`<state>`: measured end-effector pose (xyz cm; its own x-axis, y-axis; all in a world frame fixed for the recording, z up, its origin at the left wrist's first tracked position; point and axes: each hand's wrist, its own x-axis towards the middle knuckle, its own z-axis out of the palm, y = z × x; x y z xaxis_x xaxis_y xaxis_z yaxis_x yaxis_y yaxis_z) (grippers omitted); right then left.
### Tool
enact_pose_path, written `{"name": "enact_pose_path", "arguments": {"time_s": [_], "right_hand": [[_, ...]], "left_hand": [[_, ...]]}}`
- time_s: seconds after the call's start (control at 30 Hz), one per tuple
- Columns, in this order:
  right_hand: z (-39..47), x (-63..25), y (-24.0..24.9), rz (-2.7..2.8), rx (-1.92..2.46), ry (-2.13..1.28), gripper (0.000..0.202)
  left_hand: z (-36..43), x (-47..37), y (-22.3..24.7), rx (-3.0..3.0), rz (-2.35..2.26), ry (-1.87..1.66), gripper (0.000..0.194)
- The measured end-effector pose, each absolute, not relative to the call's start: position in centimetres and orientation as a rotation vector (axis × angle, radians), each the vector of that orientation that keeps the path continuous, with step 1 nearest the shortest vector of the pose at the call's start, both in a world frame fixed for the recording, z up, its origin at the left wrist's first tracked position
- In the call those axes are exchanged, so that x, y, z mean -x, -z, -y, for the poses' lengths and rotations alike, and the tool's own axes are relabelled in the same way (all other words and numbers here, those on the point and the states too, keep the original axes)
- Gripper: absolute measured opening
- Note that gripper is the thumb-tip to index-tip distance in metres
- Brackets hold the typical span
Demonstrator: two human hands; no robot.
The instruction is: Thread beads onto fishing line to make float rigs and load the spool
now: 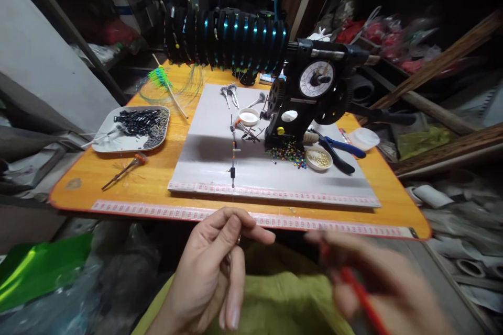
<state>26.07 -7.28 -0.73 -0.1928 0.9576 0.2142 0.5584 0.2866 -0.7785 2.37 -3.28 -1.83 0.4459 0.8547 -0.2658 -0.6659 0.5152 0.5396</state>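
Observation:
In front of the table edge, my left hand [214, 267] pinches a tiny item between thumb and fingers; a small gold-coloured glint shows there, the rest is hidden. To its right my right hand [381, 277], smeared by motion, is closed around a red-handled tool [363, 296] whose tip is blurred. Beyond the hands, a thin line with small black and orange parts [233, 159] hangs over the front of the grey board [200, 152]. Farther back stands a black winding device [301, 99] with a dial and a coiled spool [231, 39].
A white tray of black and metal parts [101, 138] sits at left, near a brown stick bundle [123, 171]. Colourful beads [288, 154], a dish of gold beads [318, 159] and blue-black pliers [340, 147] lie at right. Measuring tape [157, 211] runs along the front edge.

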Motion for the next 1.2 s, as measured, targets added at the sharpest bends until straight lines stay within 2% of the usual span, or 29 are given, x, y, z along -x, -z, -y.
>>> {"name": "enact_pose_path", "arguments": {"time_s": [0.1, 0.17, 0.3, 0.43, 0.53, 0.57, 0.63, 0.67, 0.77, 0.83, 0.97, 1.1, 1.2], "right_hand": [[5.8, -32.4, 0.6, 1.525, 1.859, -0.098, 0.039], [4.3, -35.9, 0.7, 1.596, 2.193, 0.252, 0.036], [2.1, -38.7, 1.1, 1.718, 2.118, 0.243, 0.026], [1.8, -34.1, 0.3, 1.702, 1.868, 0.241, 0.029], [1.3, -27.2, -1.3, 1.812, 1.629, -0.109, 0.030], [0.8, -24.8, -1.9, 1.855, 1.535, -0.323, 0.032], [-0.9, -20.6, -3.1, 1.617, 1.177, -1.204, 0.040], [-2.0, -18.9, -3.5, 1.485, 1.031, -1.468, 0.041], [-4.7, -15.9, -4.2, 1.255, 0.703, -1.895, 0.033], [-5.7, -15.1, -4.1, 1.212, 0.623, -1.947, 0.029], [-6.0, -15.1, -3.8, 1.168, 0.634, -1.827, 0.028], [-5.4, -15.5, -4.3, 1.277, 0.729, -1.763, 0.023], [-5.2, -15.7, -5.0, 1.435, 0.869, -1.651, 0.023]], "left_hand": [[3.3, -2.0, 1.8, -0.387, -0.549, -0.959, 0.023], [3.4, -2.0, 1.7, -0.383, -0.538, -0.940, 0.023], [3.7, -1.7, 1.6, -0.415, -0.538, -0.916, 0.021], [4.1, -1.0, 1.6, -0.520, -0.626, -0.903, 0.019], [4.3, -0.6, 1.7, -0.647, -0.714, -0.930, 0.022], [4.4, -0.5, 1.7, -0.685, -0.740, -0.936, 0.023], [4.4, -0.5, 1.6, -0.752, -0.794, -0.937, 0.026], [4.5, -0.5, 1.5, -0.778, -0.830, -0.941, 0.028], [4.5, -0.8, 1.0, -0.823, -0.968, -0.993, 0.034], [4.4, -0.8, 0.8, -0.834, -1.056, -1.032, 0.035], [3.6, -0.3, 1.0, -0.898, -1.053, -0.939, 0.037], [2.1, 0.5, 1.6, -1.215, -1.157, -0.937, 0.034], [0.7, 0.8, 0.9, -1.386, -1.254, -1.096, 0.048]]}}
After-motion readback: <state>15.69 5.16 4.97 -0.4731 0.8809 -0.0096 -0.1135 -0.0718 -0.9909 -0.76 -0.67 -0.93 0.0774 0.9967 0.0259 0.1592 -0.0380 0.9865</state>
